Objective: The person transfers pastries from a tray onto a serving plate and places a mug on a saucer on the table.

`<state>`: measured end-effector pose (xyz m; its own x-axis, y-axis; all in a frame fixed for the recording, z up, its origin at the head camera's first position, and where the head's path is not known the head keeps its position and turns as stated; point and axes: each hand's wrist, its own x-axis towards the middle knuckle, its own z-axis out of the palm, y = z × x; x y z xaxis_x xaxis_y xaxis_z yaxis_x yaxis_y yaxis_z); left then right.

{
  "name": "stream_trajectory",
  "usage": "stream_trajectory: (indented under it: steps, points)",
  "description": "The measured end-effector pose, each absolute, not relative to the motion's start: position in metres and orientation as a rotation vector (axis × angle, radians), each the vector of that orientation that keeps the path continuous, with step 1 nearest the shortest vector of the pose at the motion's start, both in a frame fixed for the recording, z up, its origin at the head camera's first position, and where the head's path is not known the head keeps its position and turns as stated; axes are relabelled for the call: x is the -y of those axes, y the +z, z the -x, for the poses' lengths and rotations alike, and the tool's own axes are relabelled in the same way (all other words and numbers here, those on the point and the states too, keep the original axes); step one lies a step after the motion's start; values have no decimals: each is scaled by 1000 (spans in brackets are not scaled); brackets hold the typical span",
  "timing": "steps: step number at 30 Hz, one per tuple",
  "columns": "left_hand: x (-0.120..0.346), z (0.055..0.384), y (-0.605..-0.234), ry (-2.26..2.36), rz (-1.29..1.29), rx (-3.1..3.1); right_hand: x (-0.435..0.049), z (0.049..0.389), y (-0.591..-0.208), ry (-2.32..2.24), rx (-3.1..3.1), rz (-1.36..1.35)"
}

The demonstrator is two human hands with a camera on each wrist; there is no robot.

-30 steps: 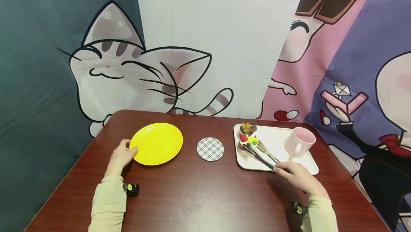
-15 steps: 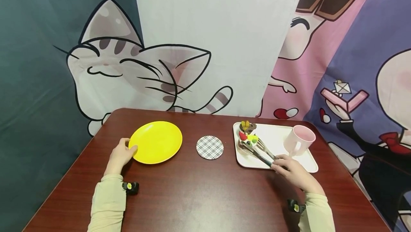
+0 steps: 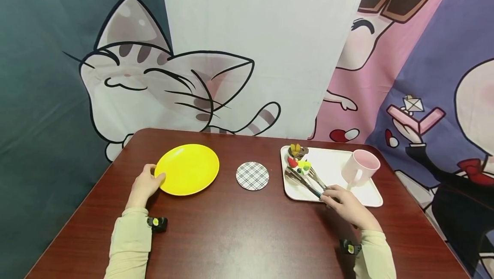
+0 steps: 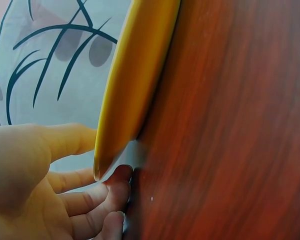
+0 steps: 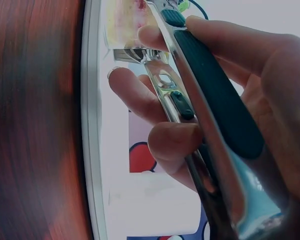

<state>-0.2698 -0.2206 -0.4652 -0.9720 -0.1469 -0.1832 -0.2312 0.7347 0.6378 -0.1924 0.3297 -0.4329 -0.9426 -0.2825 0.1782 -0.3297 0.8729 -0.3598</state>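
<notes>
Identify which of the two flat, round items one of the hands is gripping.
The larger, plain yellow plate: the left hand pinches its edge. The smaller checked coaster, between plate and white tray, is touched by neither hand.

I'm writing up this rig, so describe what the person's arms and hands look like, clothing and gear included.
The left hand and right hand are bare, with no glove or ring to be seen. The left sleeve and right sleeve are long, plain and pale yellow-green. The left wrist camera and right wrist camera are small and black, each with a yellow-green spot.
</notes>
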Motion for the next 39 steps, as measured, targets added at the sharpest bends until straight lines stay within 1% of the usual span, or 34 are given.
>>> stream_trajectory:
  steps: [12,19,31,39]
  points:
    - [220,270,-464,1063,338,-2789,-324,197,-438,635,2944,-466]
    - [219,270,-464,1053,347,-2794,-317,198,-442,762,3043,-276]
    - [215,270,-466,1044,325,-2810,-307,199,-448,670,3049,-81]
    - [218,269,-464,1053,339,-2800,-303,205,-448,565,2987,-98]
